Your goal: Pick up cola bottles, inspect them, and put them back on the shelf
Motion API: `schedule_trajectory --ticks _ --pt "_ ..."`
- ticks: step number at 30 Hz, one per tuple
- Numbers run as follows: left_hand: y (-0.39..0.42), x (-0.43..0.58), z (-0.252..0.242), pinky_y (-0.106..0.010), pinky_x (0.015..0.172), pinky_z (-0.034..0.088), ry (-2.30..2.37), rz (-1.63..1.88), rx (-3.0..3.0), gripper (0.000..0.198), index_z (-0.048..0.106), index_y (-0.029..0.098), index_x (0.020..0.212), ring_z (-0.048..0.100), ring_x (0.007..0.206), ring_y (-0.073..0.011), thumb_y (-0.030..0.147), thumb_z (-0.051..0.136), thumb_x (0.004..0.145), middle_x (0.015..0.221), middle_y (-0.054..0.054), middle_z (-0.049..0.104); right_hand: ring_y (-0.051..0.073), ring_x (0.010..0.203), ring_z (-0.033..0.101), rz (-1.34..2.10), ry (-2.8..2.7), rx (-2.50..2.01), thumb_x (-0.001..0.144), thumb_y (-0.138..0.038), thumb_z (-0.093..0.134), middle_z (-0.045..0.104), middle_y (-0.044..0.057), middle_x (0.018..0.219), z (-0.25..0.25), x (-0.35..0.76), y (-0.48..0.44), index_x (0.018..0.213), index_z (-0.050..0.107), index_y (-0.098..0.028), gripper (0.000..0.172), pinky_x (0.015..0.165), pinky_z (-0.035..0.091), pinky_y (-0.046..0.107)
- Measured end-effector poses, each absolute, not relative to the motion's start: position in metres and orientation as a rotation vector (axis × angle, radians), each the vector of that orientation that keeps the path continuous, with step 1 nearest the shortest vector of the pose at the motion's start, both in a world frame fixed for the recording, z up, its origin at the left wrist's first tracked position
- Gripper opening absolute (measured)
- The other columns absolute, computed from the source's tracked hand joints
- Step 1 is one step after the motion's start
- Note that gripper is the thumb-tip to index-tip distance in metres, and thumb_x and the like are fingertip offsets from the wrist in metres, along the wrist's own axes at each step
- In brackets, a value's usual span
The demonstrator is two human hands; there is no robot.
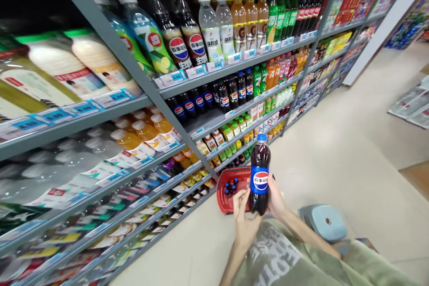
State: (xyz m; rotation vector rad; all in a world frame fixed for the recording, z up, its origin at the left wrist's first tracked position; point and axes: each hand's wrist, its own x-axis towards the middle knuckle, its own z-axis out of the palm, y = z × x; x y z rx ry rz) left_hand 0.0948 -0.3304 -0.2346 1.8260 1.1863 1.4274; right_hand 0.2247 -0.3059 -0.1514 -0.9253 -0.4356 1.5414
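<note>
A dark cola bottle [260, 178] with a blue cap and blue label stands nearly upright in front of me, its label facing me. My right hand [276, 196] grips it from the right side, the far fingers hidden behind it. At the lower left, my left hand [244, 216] has its curled fingers against the bottle near the base. Behind the hands, on the floor, a red shopping basket [225, 205] contains several dark bottles with blue caps [231, 186].
Tall grey shelving [234, 65] packed with drink bottles runs along the left and into the distance. On the middle shelf, similar cola bottles [200, 102] stand in rows. A light blue stool [323, 222] is close by on my right, on the pale tiled floor [321, 161].
</note>
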Motion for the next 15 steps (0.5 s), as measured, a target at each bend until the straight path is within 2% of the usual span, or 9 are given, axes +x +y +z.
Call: schedule_trajectory --ticks 3,5,6,8,10,11,13,15 --pt "-0.329 0.098 -0.234 -0.034 0.088 0.059 1.172 1.441 1.756 0.084 0.054 0.032 0.152 0.064 0.107 -0.0238 0.025 0.088 0.076 0.122 -0.010 0.057 0.030 0.092 0.076 1.550 -0.402 -0.921 0.068 -0.087 0.072 0.078 0.012 0.101 -0.147 0.228 -0.305 0.118 0.066 -0.019 0.084 0.079 0.062 0.044" --pt "-0.328 0.100 -0.233 -0.031 0.077 0.059 1.104 1.376 1.643 0.088 0.051 0.030 0.155 0.066 0.095 -0.0219 0.036 0.090 0.076 0.115 -0.009 0.059 0.030 0.088 0.076 1.549 -0.385 -0.906 0.070 -0.086 0.071 0.077 0.012 0.095 -0.146 0.231 -0.303 0.117 0.067 -0.018 0.083 0.076 0.062 0.043" --pt "-0.328 0.101 -0.232 -0.031 0.077 0.059 1.050 1.338 1.575 0.091 0.051 0.028 0.156 0.066 0.096 -0.0231 0.044 0.089 0.075 0.116 -0.010 0.060 0.030 0.087 0.076 1.555 -0.382 -0.889 0.071 -0.086 0.070 0.077 0.012 0.092 -0.145 0.233 -0.301 0.116 0.068 -0.017 0.083 0.075 0.062 0.043" --pt "-0.326 0.102 -0.229 -0.038 0.091 0.059 0.923 1.262 1.452 0.093 0.052 0.024 0.155 0.065 0.114 -0.0307 0.059 0.085 0.075 0.128 -0.015 0.060 0.031 0.086 0.076 1.572 -0.385 -0.841 0.073 -0.086 0.068 0.077 0.012 0.086 -0.143 0.236 -0.298 0.114 0.069 -0.016 0.081 0.075 0.062 0.044" --pt "-0.325 0.103 -0.226 -0.046 0.109 0.051 0.814 1.187 1.325 0.094 0.054 0.021 0.153 0.056 0.133 -0.0380 0.070 0.078 0.077 0.141 -0.018 0.058 0.031 0.088 0.076 1.563 -0.394 -0.788 0.077 -0.084 0.067 0.077 0.012 0.086 -0.139 0.239 -0.295 0.113 0.070 -0.015 0.078 0.078 0.062 0.044" --pt "-0.325 0.103 -0.225 -0.049 0.112 0.048 0.770 1.145 1.251 0.094 0.056 0.019 0.152 0.055 0.135 -0.0398 0.073 0.075 0.078 0.142 -0.018 0.059 0.031 0.090 0.076 1.553 -0.397 -0.764 0.078 -0.083 0.066 0.077 0.012 0.087 -0.138 0.241 -0.293 0.113 0.071 -0.015 0.076 0.079 0.062 0.043" --pt "-0.325 0.105 -0.224 -0.052 0.105 0.052 0.683 1.055 1.085 0.091 0.063 0.018 0.144 0.062 0.125 -0.0413 0.080 0.070 0.078 0.131 -0.018 0.067 0.031 0.094 0.075 1.532 -0.402 -0.727 0.080 -0.081 0.065 0.077 0.013 0.090 -0.134 0.244 -0.291 0.114 0.072 -0.015 0.075 0.081 0.062 0.043" --pt "-0.325 0.107 -0.225 -0.051 0.089 0.057 0.575 0.951 0.929 0.087 0.071 0.017 0.129 0.072 0.100 -0.0384 0.086 0.064 0.076 0.113 -0.018 0.074 0.031 0.098 0.074 1.522 -0.408 -0.706 0.081 -0.080 0.064 0.078 0.013 0.094 -0.132 0.247 -0.289 0.117 0.072 -0.014 0.075 0.083 0.062 0.042"
